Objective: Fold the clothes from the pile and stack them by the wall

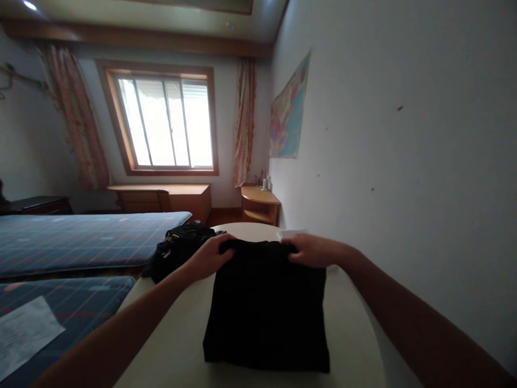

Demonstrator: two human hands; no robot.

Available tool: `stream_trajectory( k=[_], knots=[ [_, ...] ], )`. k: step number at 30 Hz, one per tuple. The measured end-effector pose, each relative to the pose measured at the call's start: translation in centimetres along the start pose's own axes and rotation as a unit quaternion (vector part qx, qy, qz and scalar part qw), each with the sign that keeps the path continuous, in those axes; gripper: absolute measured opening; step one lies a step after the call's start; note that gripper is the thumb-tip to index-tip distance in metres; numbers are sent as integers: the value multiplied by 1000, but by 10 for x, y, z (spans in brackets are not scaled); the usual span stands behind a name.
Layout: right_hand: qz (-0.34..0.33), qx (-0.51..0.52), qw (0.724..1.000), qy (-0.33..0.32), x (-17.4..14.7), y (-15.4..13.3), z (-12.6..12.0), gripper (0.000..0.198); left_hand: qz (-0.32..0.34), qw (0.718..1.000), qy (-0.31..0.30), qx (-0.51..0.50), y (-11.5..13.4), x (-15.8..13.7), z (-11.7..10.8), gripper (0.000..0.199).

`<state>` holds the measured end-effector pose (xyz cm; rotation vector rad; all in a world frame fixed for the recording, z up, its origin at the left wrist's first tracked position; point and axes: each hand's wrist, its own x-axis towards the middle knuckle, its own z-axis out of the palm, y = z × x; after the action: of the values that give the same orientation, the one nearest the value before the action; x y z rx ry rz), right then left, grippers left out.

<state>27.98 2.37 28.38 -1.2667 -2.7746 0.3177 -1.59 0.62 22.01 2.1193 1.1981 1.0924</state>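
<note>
A black piece of clothing (269,312), folded into a rough square, is over the pale round table (355,334). Its exact kind cannot be made out. My left hand (214,256) pinches the far left corner, and my right hand (309,249) grips the far right corner. Between the two hands the far edge runs nearly straight, sagging slightly. The near edge appears to rest on or just over the tabletop. Beyond my left forearm lies a dark heap of fabric (177,245) with a small yellow detail.
Two beds with blue plaid mattresses (89,240) stand at the left, one bearing a sheet of paper (28,334). A white wall (424,205) rises close on the right. A clear-looking packet (293,234) lies behind my right hand. A wooden corner shelf (260,199) is further back.
</note>
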Motion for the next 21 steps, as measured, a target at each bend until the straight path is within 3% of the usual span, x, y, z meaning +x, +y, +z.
stream_trajectory(
  k=[5, 13, 16, 21],
  knots=[
    [14, -54, 997, 50, 60, 26, -22, 36, -5, 993, 111, -27, -38, 65, -1, 31],
    [87, -122, 985, 88, 129, 66, -18, 35, -73, 985, 123, -97, -101, 136, 9, 42],
    [121, -126, 977, 120, 153, 88, 9, 37, -115, 978, 149, -91, -139, 150, 27, 42],
    [155, -123, 974, 109, 174, 112, 96, 45, -201, 966, 152, -53, -202, 134, 70, 51]
  ],
)
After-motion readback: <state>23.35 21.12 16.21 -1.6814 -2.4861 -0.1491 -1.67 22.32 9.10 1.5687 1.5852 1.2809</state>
